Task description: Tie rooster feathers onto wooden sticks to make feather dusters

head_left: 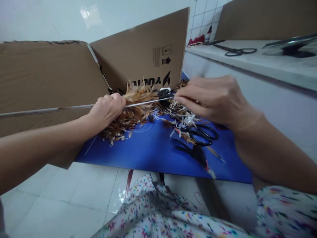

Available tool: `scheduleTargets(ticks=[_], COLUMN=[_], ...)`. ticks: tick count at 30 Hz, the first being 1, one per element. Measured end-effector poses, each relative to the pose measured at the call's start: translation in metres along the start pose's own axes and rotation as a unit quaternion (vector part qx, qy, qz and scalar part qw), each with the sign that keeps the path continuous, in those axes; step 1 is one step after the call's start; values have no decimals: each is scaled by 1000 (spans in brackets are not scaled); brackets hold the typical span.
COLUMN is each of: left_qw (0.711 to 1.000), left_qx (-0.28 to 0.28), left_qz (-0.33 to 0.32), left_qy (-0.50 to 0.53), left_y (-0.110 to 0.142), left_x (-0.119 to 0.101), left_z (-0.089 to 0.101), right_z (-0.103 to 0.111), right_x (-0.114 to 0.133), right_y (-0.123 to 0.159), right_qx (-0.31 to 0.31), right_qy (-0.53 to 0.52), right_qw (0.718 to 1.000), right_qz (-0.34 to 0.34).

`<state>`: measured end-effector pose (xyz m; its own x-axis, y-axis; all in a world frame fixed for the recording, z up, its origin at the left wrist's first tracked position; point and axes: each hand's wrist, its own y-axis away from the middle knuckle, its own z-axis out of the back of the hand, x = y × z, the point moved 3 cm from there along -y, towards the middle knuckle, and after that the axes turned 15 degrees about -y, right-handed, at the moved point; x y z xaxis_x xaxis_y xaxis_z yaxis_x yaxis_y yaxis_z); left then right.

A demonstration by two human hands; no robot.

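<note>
Blue tabletop [148, 145] beside cardboard panels [138, 46], above pale tiled floor [61, 195].

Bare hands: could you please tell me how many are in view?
2. The left hand, left of centre, closes on the brown feathers; the right hand, right of centre, pinches the white strip.

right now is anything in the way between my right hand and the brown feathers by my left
Nothing visible blocks the way from the right hand to the brown feathers at the left hand; only the white strip spans it. Dark material shows behind the strip, how close is unclear.
</note>
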<state>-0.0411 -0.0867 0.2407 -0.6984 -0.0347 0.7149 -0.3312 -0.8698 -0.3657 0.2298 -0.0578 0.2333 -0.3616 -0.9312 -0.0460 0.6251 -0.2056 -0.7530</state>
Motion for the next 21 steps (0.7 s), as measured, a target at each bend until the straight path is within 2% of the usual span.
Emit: scheduleTargets(ticks=[4, 9, 15, 18, 21], left_qw=[994, 981, 956, 947, 951], left_qx=[-6, -13, -81, -94, -99], left_qz=[-74, -142, -212, -246, -251], left_qy=[-86, -130, -187, -182, -151], left_y=[11, 26, 46, 51, 51], left_x=[11, 13, 8, 3, -1], left_z=[16, 36, 47, 49, 49], right_z=[0, -12, -55, -81, -111], right_x=[-14, -36, -55, -57, -58], right_y=[-25, -63, -97, -102, -97], right_qx=[-50, -126, -136, -114, -81], right_qy=[-13, -140, -322, -378, -434], right_qw=[999, 982, 935, 916, 894], right_qz=[-7, -19, -54, -63, -81])
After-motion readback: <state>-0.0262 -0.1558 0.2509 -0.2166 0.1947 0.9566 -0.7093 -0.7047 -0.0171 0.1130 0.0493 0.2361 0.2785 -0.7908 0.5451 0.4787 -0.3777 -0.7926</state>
